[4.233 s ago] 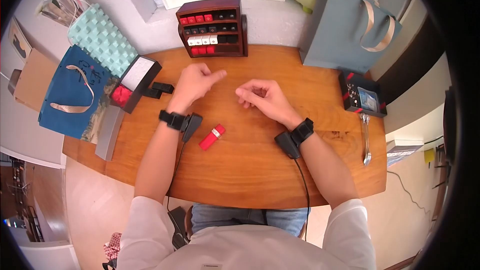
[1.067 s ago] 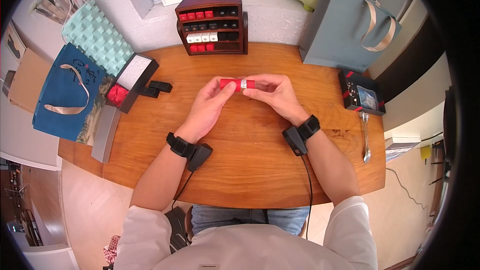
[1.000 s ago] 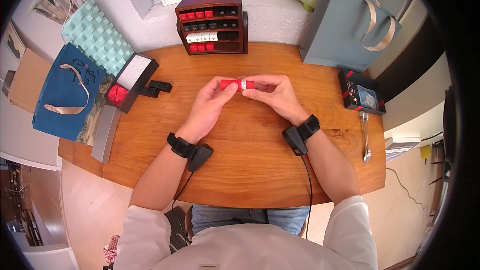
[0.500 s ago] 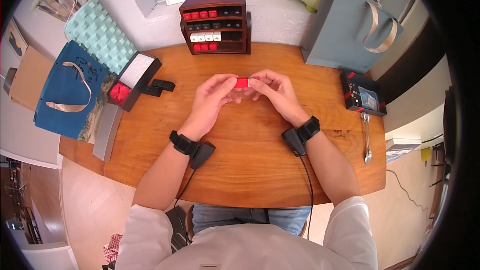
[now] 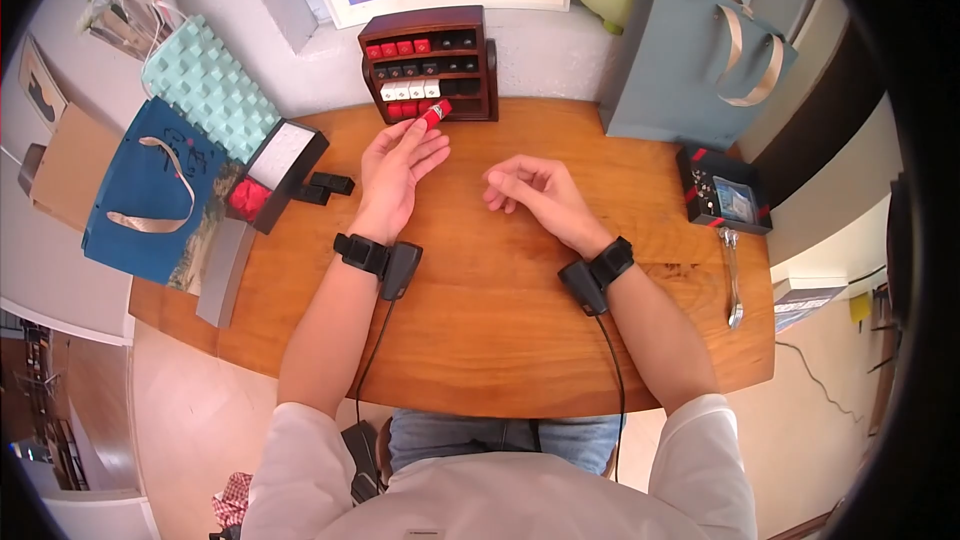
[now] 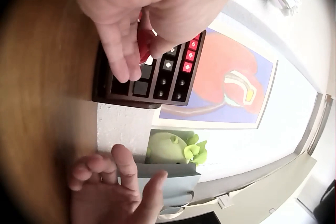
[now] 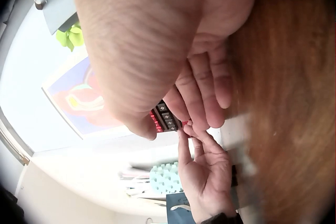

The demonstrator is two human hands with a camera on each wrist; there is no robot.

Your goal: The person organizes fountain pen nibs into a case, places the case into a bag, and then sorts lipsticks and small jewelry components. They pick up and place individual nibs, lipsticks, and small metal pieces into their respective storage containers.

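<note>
My left hand (image 5: 392, 172) pinches a red lipstick tube (image 5: 437, 114) with a silver band between thumb and fingers. The tube tilts up toward the lowest row of a dark wooden lipstick rack (image 5: 424, 18), overlapping it in the head view. Red, black and white square-ended tubes sit in the rack's rows, with dark slots at their right. In the left wrist view, the fingers cover much of the red tube (image 6: 145, 43). My right hand (image 5: 545, 198) hovers over the table right of the rack, its fingers loosely curled with nothing in them.
Two black pieces (image 5: 327, 186) lie left of the left hand, beside an open box (image 5: 285, 165) and a blue gift bag (image 5: 140, 195). At the right stand a grey-blue bag (image 5: 665, 70), a black box (image 5: 700, 205) and a metal utensil (image 5: 733, 280).
The red tube lay on the table, then both hands held it together. Now the left hand has carried it up to the rack, and the right hand has let go and drawn back.
</note>
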